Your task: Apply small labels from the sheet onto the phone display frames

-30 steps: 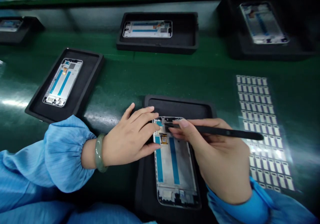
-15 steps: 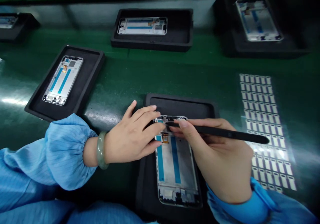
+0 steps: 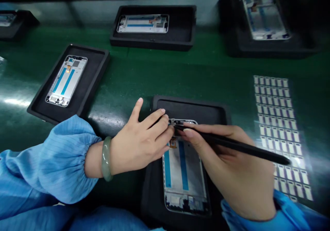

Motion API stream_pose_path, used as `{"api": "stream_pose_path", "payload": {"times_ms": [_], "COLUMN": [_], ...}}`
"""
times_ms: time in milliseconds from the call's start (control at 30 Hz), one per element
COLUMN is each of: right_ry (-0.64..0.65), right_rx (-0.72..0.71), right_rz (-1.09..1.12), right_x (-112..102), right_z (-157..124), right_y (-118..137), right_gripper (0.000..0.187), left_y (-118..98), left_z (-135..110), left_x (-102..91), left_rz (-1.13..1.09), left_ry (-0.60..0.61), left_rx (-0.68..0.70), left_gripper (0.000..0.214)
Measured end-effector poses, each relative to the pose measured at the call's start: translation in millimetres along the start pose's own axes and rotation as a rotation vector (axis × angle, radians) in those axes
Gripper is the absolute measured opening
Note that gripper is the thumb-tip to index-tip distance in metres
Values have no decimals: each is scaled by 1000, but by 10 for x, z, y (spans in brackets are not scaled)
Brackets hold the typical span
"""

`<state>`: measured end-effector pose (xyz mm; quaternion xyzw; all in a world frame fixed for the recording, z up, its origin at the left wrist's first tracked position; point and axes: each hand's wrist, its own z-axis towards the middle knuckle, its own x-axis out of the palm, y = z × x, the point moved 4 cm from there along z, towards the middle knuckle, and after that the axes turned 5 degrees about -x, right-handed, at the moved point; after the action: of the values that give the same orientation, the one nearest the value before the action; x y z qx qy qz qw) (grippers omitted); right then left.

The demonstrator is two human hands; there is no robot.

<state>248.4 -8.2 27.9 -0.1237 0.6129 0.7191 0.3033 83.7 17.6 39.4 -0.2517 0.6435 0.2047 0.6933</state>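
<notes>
Got a slim black tool (image 3: pixel 239 145) pinched pen-style in the right hand (image 3: pixel 232 169), tip down at the far end of a phone frame (image 3: pixel 192 179). Got the left hand (image 3: pixel 140 140) laid over that end's left edge, close to the tip; can't tell if pinching anything. Can see that frame lying in a black tray (image 3: pixel 190 108) on a green table (image 3: pixel 175 74), plus a sheet of pale pieces (image 3: pixel 278 121) off right.

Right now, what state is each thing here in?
Near phone frame: in black tray, partly hidden
Left hand: spread, overlapping frame's upper left
Right hand: closed around black tool
Black tool: slanted, gripped
Other four phone frames: lying in trays
Sheet of pieces: flat, partly hidden
Bracelet: worn
</notes>
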Motion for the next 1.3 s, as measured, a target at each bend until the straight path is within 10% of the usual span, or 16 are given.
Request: {"api": "stream_pose_path", "payload": {"times_ms": [167, 333, 1300], "right_ry": [-140, 52, 158], "right_rx": [79, 153, 75], "right_rz": [192, 562, 400], "right_x": [-47, 158, 237], "right_z": [146, 308, 268], "right_y": [-90, -174, -196], "right_gripper": [18, 15, 12], "left_y": [42, 72, 89], "left_z": [-23, -33, -39], "left_x": [44, 69, 109], "left_rz": [-53, -150, -222], "left_ry": [-39, -54, -22], "left_rx": [-22, -48, -73], "left_gripper": [36, 35, 42]}}
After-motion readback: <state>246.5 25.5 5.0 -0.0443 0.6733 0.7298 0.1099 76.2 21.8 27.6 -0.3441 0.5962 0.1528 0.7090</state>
